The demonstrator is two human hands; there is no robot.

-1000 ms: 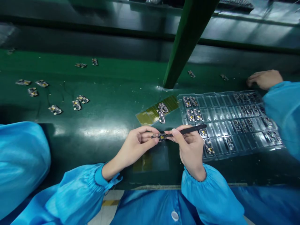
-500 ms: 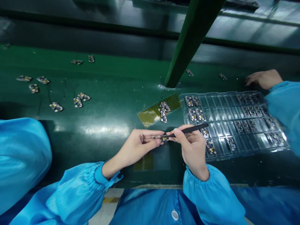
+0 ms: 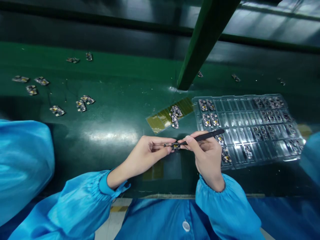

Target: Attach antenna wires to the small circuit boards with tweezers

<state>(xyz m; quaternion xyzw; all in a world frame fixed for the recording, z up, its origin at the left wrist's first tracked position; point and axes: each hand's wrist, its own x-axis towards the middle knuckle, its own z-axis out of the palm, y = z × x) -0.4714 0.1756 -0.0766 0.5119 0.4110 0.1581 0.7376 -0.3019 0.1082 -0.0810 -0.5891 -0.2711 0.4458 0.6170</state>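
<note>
Left hand (image 3: 146, 154) pinches a small circuit board (image 3: 175, 146) by its edge; right hand (image 3: 208, 156) is closed on black tweezers (image 3: 203, 136) whose tip meets the board, just left of the clear tray (image 3: 250, 128). The board looks light, stiff and fragile, best held by its edges. Its fine parts are too small to judge. Open belt (image 3: 112, 100) lies left of the tray; the near edge is close.

tray (image 3: 250, 110): clear shiny plastic | table (image 3: 112, 100): green, smooth, glossy | sleeves (image 3: 82, 206): blue soft cloth | tweezers (image 3: 207, 135): black, matt
</note>
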